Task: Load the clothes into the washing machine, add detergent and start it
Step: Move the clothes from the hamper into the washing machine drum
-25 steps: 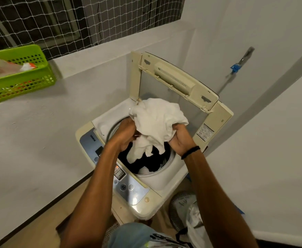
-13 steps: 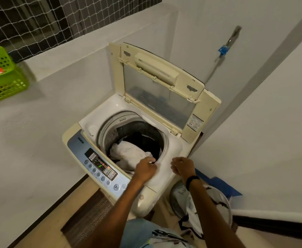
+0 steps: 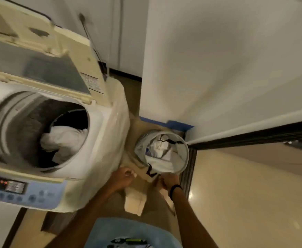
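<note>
Reaching toward the clothes in the basket beside the washing machine, my left grip loosely curled and empty, my right grip unreadable at the near rim, I judge them light and limp: bunch a deep handful.

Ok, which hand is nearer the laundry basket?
Right. The right hand is at the near rim of the laundry basket; the left hand is further off, beside the washing machine.

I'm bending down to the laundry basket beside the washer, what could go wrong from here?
The black strap hanging over the laundry basket rim could snag your right hand and tip it. The raised lid stands over the drum; bumping it while loading might drop it on your arms.
</note>
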A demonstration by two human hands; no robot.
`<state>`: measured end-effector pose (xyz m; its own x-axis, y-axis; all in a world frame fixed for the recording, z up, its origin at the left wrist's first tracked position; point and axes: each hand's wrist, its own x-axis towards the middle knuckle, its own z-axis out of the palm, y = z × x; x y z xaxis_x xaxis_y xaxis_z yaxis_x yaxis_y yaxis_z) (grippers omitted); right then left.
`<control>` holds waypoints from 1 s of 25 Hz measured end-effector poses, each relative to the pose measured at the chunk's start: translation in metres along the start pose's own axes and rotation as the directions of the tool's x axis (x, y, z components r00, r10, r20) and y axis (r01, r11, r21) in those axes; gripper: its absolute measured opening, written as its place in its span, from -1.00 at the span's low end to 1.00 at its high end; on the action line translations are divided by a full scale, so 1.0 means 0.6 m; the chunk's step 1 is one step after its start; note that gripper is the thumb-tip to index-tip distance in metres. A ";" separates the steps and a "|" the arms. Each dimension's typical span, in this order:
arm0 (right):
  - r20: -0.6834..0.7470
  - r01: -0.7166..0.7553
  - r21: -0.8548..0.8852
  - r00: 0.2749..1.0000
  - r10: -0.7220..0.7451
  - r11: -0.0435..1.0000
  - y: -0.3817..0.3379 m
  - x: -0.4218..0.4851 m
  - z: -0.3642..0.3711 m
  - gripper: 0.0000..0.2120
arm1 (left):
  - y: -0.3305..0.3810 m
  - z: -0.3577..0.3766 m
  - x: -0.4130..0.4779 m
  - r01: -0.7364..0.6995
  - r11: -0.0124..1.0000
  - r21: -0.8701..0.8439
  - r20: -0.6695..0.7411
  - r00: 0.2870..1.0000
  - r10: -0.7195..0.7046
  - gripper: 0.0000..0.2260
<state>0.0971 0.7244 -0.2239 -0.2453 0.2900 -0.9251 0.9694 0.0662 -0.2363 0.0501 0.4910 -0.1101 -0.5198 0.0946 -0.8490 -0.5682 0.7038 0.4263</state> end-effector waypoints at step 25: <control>-0.122 0.229 -0.497 0.936 -0.329 0.837 0.025 0.859 0.121 -0.73 | -0.078 0.398 0.698 0.090 0.895 -0.437 -0.264 0.938 -0.223 -0.84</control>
<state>-0.0152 0.8054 -0.7257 -0.5479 0.3665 -0.7520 0.7589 0.5961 -0.2624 0.0113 0.6656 -0.5601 -0.5294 -0.2541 -0.8094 -0.8341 0.3305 0.4417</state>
